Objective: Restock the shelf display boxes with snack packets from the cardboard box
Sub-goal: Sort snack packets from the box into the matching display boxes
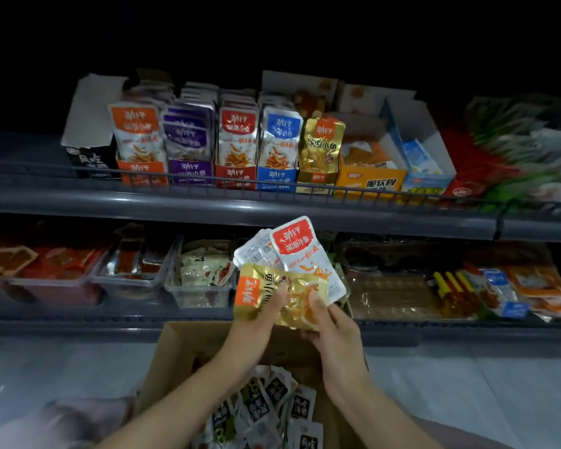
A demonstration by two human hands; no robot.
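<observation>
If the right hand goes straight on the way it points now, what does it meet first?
Past the gold packet it grips, the right hand points up-left into the lower shelf, probably toward the clear tub; depth is unclear.

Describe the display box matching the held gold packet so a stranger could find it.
Look along the upper shelf. In its row of upright snack boxes, the gold display box stands between the blue box and the wider orange carton. Only it is gold, holding gold packets.

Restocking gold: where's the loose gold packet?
Centre of head view: gold packet held by left hand and right hand above the cardboard box, overlapping the red-label packet.
</observation>
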